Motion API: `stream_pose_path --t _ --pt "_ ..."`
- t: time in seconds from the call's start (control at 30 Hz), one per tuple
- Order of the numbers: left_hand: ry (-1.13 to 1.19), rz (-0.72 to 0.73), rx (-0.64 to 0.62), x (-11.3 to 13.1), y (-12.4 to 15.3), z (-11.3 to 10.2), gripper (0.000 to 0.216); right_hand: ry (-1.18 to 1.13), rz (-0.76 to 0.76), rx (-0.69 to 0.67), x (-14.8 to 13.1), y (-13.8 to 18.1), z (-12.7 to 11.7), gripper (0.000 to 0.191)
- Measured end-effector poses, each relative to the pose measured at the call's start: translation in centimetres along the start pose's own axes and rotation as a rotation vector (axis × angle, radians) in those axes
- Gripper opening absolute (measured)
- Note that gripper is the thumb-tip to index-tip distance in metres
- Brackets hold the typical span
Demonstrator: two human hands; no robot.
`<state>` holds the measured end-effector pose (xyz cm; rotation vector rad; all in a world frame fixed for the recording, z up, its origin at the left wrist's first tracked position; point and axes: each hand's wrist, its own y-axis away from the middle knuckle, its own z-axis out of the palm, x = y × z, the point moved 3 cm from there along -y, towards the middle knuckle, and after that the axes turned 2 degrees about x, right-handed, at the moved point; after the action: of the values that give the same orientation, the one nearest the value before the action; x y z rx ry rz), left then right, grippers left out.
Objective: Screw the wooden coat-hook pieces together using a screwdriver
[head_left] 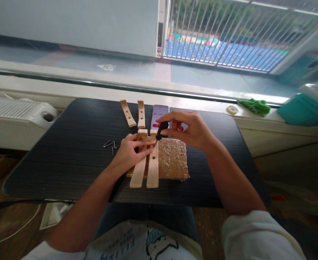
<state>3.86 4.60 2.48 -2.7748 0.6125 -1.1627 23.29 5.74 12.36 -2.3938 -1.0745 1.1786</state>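
— Slats of pale wood (145,169), two long flat ones: where do they lie?

— Side by side near the front edge of the dark wood-grain table (67,151), running away from the person. They rest partly on a tan perforated board wrapped in clear film (173,159). Their far ends meet short wooden blocks, but fingers cover the joint.

— And the hands?

— The left hand (130,151) lies on the slats with its fingers stretched flat across both, pressing rather than gripping. The right hand (191,131) pinches a small black tool (162,128) between thumb and fingertips, just above the far end of the right slat. Its tip is too small to make out, and I cannot tell whether it touches the wood.

— What lies further out?

— Just beyond the tool is a white-framed smartphone with a lit screen (159,113), its lower part hidden by the right hand. Beside it are two shorter drilled wooden strips (133,113), angled apart. A few small dark metal screws (110,145) lie left of the left hand.

— Beyond the table?

— There is a white ribbed radiator (12,112) at the left. A crumpled green cloth (253,105) and a small round roll (232,109) sit on the sill. A teal bundle (302,108) is blurred and cut off at the right edge.
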Motion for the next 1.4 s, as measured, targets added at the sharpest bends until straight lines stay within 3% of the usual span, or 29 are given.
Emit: stream_pose_path --t 1.03,1.4 --pt "0.004 0.001 0.01 0.0 0.0 0.0 0.025 -0.001 0.132 0.168 0.5 0.0 1.2 0.027" --pt "0.001 0.012 0.018 -0.1 0.0 0.1 0.025 0.038 -0.122 0.106 -0.1 -0.3 1.2 0.011"
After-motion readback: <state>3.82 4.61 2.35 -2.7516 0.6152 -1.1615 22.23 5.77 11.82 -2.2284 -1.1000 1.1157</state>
